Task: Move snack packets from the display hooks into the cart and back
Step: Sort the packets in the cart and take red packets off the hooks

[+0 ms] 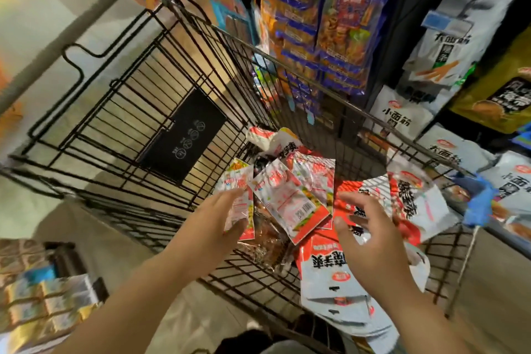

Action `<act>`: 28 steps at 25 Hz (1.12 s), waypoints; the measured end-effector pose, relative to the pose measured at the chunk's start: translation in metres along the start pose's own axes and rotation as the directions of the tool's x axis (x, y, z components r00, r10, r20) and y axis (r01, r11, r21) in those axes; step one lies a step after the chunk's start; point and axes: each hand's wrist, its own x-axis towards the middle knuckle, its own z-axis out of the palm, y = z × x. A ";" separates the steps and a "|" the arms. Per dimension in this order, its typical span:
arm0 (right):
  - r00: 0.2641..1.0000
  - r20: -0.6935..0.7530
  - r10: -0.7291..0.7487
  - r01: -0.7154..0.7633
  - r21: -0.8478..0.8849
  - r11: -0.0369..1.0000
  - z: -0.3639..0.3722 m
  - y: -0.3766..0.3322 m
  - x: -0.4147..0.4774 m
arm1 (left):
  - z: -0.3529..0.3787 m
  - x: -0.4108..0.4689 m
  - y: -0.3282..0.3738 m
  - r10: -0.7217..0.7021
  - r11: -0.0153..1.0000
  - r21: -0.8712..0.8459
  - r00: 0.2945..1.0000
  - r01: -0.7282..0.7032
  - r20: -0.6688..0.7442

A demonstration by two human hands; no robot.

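A black wire cart [129,112] fills the middle of the view. Several red-and-white snack packets [324,267] lie piled in its near right corner. My left hand [212,221] reaches into the cart and pinches a small red-and-white packet [240,207] between thumb and fingers. A similar packet [287,201] lies tilted just right of it. My right hand [370,241] hovers over the pile with fingers spread and holds nothing. More snack packets [339,23] in blue and orange hang on the display beyond the cart's far side.
Large white and yellow snack bags [448,46] hang on the dark rack at the right. A blue cart handle [479,204] juts out near them. Stacked boxes [43,304] stand at the lower left. A black sign plate [184,138] hangs on the cart's fold-down flap.
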 end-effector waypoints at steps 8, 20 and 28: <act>0.995 0.049 0.087 -0.084 -0.060 0.995 0.046 0.044 0.024 | 0.063 0.138 -0.079 -0.150 0.986 -0.045 0.966 0.163 0.211; 0.968 0.013 0.250 -0.208 -0.514 0.832 0.183 0.140 0.088 | 0.175 0.204 -0.133 -0.485 0.833 0.027 0.705 0.553 0.517; 0.914 -0.166 0.371 -0.389 -0.623 0.679 0.180 0.154 0.113 | 0.151 0.214 -0.156 -0.446 0.738 -0.337 0.797 0.585 0.407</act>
